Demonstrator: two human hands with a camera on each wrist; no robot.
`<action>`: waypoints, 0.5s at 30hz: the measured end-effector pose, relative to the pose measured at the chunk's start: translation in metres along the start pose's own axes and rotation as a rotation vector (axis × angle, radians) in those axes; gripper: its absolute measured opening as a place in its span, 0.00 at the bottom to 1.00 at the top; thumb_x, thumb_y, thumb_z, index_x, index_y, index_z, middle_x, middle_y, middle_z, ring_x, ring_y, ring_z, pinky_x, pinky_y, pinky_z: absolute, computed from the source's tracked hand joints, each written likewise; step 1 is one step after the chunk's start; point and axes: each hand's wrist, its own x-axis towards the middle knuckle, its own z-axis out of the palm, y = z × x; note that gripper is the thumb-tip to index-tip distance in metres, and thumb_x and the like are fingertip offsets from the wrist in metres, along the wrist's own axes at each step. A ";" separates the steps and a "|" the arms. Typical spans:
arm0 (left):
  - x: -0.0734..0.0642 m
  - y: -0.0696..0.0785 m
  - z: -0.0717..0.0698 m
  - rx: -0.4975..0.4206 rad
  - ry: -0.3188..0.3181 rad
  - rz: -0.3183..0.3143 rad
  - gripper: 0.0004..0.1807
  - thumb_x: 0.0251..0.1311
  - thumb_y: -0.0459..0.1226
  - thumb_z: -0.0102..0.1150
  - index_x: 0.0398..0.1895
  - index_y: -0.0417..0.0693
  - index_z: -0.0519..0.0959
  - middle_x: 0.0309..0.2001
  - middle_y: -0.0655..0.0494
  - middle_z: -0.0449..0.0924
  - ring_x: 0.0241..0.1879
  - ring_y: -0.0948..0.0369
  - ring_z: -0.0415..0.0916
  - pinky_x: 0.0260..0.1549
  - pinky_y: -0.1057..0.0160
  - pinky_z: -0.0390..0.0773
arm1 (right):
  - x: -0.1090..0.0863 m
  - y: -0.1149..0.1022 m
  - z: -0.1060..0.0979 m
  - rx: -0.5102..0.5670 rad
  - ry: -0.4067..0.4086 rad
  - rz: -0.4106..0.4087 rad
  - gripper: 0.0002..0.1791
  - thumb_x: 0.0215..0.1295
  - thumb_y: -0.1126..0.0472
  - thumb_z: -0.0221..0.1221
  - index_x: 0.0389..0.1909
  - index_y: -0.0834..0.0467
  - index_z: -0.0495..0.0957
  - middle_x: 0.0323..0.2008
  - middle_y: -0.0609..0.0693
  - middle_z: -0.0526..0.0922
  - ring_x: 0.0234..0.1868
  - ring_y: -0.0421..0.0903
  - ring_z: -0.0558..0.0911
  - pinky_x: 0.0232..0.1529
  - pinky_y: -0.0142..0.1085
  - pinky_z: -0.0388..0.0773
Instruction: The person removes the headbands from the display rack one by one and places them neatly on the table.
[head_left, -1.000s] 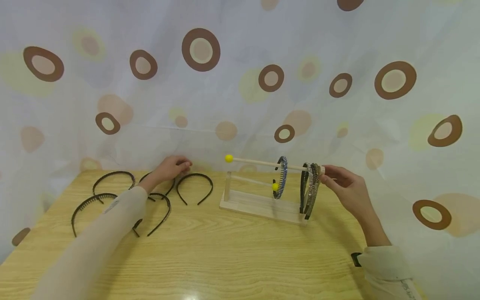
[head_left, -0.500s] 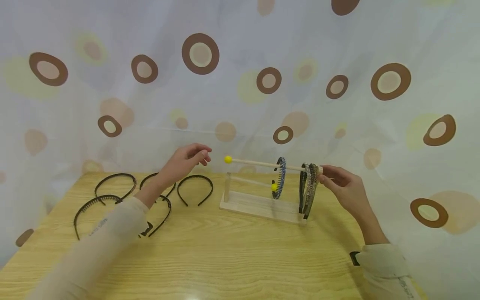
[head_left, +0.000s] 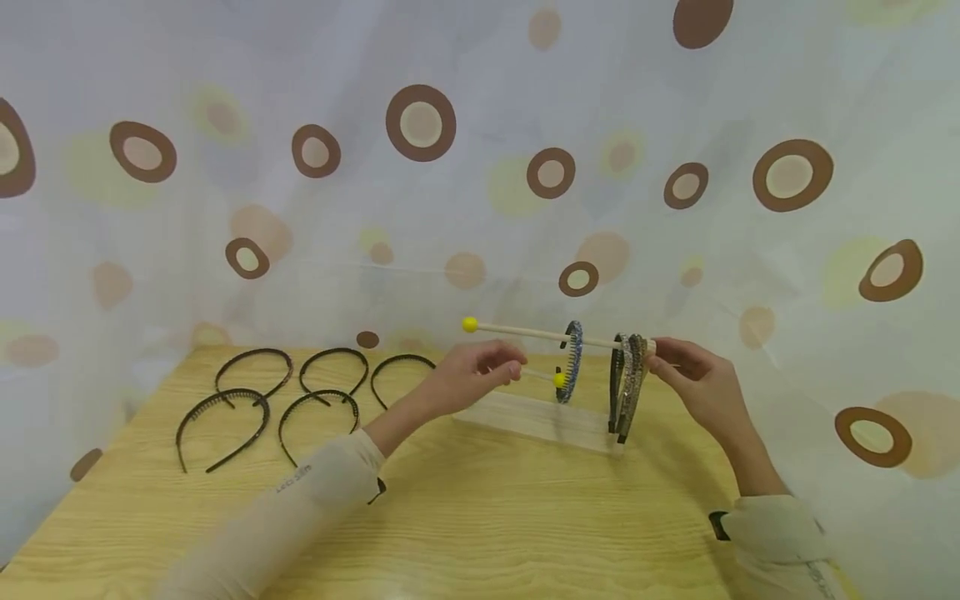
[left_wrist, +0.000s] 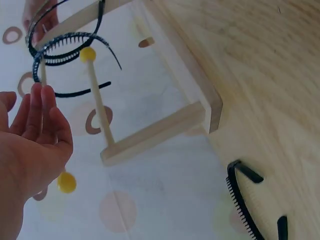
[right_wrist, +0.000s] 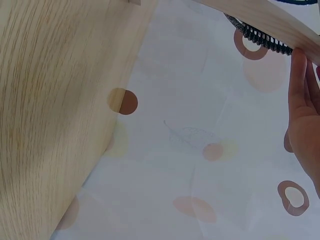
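A wooden headband stand (head_left: 540,423) has a long upper rod tipped with a yellow ball (head_left: 469,324) and a second yellow ball (head_left: 559,381) lower down. Midway along the upper rod hangs a glittery blue headband (head_left: 575,367). Several black and silver glitter headbands (head_left: 628,379) hang bunched at its right end. My left hand (head_left: 476,377) is in front of the stand, holding nothing; in the left wrist view its relaxed fingers (left_wrist: 36,110) reach close to the blue headband (left_wrist: 70,37). With fingers and thumb my right hand (head_left: 693,375) grips the stand at the rod's right end.
Several black headbands, among them a toothed one (head_left: 225,425), lie on the wooden table (head_left: 525,525) at the left. One black headband (head_left: 401,360) is partly hidden behind the left arm. A white curtain (head_left: 465,217) with brown rings hangs along the back.
My left hand has moved right from above the black headbands, then down in front of the stand. My right hand keeps its grip on the stand. The head view has shifted slightly.
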 end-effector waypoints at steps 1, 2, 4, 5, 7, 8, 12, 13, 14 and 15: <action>0.002 -0.001 0.007 0.017 -0.008 -0.007 0.14 0.77 0.45 0.55 0.57 0.51 0.82 0.42 0.61 0.84 0.38 0.66 0.81 0.38 0.62 0.81 | 0.001 0.003 -0.001 0.002 -0.001 -0.004 0.21 0.73 0.63 0.63 0.63 0.63 0.78 0.51 0.58 0.84 0.46 0.35 0.84 0.46 0.24 0.78; 0.005 -0.002 0.015 0.033 -0.018 -0.021 0.14 0.77 0.45 0.55 0.56 0.51 0.82 0.42 0.61 0.84 0.39 0.66 0.80 0.38 0.63 0.81 | 0.001 0.007 -0.002 0.004 -0.002 -0.007 0.21 0.73 0.62 0.63 0.63 0.62 0.78 0.51 0.58 0.85 0.46 0.35 0.84 0.46 0.24 0.78; 0.008 -0.004 0.028 0.066 -0.045 -0.067 0.15 0.75 0.45 0.57 0.57 0.51 0.81 0.43 0.62 0.84 0.41 0.67 0.79 0.40 0.64 0.80 | 0.002 0.015 -0.002 0.000 0.000 -0.005 0.21 0.72 0.61 0.64 0.64 0.60 0.79 0.51 0.57 0.85 0.46 0.36 0.84 0.47 0.25 0.78; 0.009 -0.005 0.035 0.077 -0.058 -0.092 0.15 0.75 0.45 0.58 0.58 0.50 0.81 0.44 0.61 0.83 0.43 0.67 0.79 0.41 0.64 0.80 | 0.002 0.018 -0.001 -0.001 -0.001 -0.006 0.21 0.72 0.60 0.64 0.64 0.59 0.79 0.51 0.56 0.85 0.46 0.36 0.84 0.47 0.25 0.78; 0.011 -0.004 0.047 0.085 -0.082 -0.143 0.17 0.73 0.44 0.61 0.60 0.49 0.80 0.47 0.60 0.83 0.46 0.65 0.78 0.44 0.64 0.79 | 0.003 0.022 -0.001 -0.008 0.000 -0.004 0.21 0.73 0.58 0.64 0.63 0.57 0.79 0.51 0.54 0.85 0.47 0.36 0.84 0.47 0.25 0.78; 0.012 -0.004 0.053 0.088 -0.087 -0.163 0.18 0.72 0.44 0.62 0.60 0.48 0.80 0.48 0.58 0.82 0.47 0.64 0.78 0.46 0.63 0.79 | 0.003 0.023 -0.001 -0.010 0.001 -0.003 0.21 0.73 0.57 0.64 0.63 0.56 0.79 0.51 0.53 0.85 0.47 0.36 0.84 0.47 0.26 0.78; 0.017 0.000 0.070 0.063 -0.068 -0.210 0.20 0.68 0.42 0.67 0.60 0.46 0.80 0.54 0.54 0.82 0.52 0.55 0.78 0.51 0.61 0.77 | 0.003 0.024 -0.001 -0.021 0.006 0.002 0.21 0.73 0.55 0.64 0.63 0.55 0.80 0.52 0.52 0.84 0.48 0.37 0.83 0.47 0.26 0.78; 0.018 0.001 0.073 0.055 -0.056 -0.217 0.20 0.67 0.42 0.68 0.59 0.46 0.80 0.54 0.54 0.81 0.52 0.54 0.78 0.51 0.61 0.77 | 0.003 0.024 -0.002 -0.020 0.010 0.003 0.21 0.73 0.55 0.64 0.63 0.55 0.80 0.52 0.52 0.85 0.48 0.37 0.83 0.48 0.26 0.78; 0.019 0.002 0.076 0.047 -0.045 -0.226 0.20 0.67 0.42 0.68 0.59 0.46 0.81 0.54 0.54 0.81 0.52 0.54 0.78 0.51 0.61 0.77 | 0.003 0.024 -0.002 -0.019 0.013 0.003 0.21 0.73 0.55 0.64 0.63 0.55 0.80 0.53 0.52 0.84 0.48 0.37 0.83 0.48 0.26 0.78; 0.020 0.004 0.079 0.040 -0.035 -0.236 0.20 0.66 0.42 0.69 0.59 0.46 0.81 0.55 0.55 0.81 0.52 0.54 0.78 0.50 0.61 0.78 | 0.003 0.023 -0.003 -0.022 0.015 0.002 0.21 0.73 0.55 0.64 0.63 0.55 0.80 0.53 0.52 0.84 0.48 0.37 0.83 0.48 0.26 0.78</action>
